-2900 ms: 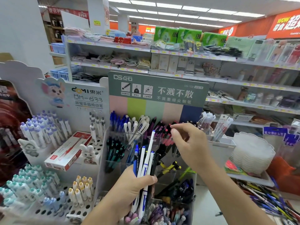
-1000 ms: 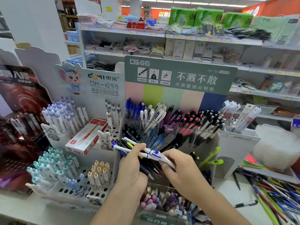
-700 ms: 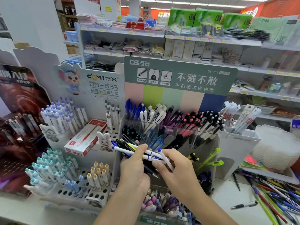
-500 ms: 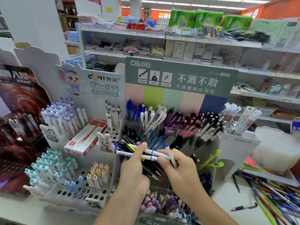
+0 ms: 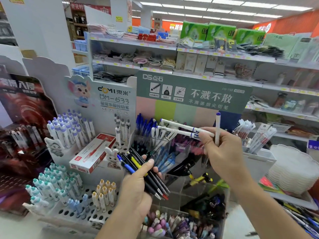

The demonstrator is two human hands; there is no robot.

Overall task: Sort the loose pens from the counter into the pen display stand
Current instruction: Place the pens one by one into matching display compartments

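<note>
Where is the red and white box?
In the head view, the red and white box lies left of centre on the white stand, beside the bunny figure.

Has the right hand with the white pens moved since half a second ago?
Yes. The right hand has lifted the white pens off the left hand's bundle, up toward the green sign.
</note>
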